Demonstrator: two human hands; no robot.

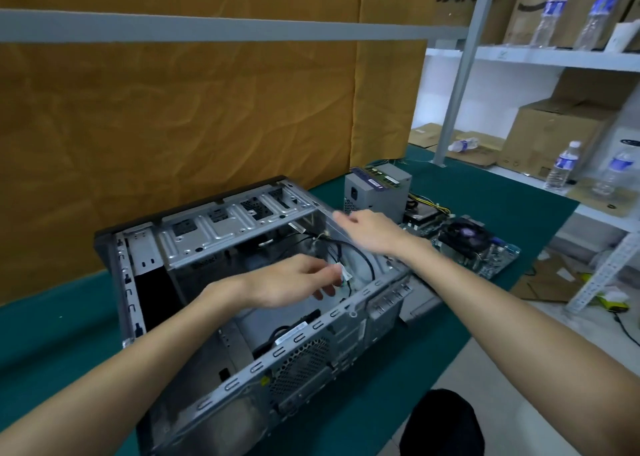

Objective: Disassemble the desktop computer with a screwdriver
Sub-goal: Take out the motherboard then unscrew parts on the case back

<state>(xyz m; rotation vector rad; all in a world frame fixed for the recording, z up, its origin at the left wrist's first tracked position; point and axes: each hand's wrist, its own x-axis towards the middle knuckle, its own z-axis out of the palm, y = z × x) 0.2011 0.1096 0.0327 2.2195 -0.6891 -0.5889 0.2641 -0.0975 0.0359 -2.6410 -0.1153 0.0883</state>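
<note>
On the green worktop (52, 334), seen from the head camera: computer case (242, 282) lying on its side, opened and mostly gutted, with power supply (377, 192), memory sticks (381, 177) on top of it and motherboard (478, 244) with its fan already out and set just beyond the case; likely left to do, loose black cables (360, 258) and small fittings inside; no screwdriver in sight. Left hand (287, 282) reaching down into the case, fingers pinching a small white cable connector (343, 272); right hand (367, 228) stretched across the far upper edge, grip spread and holding nothing
</note>
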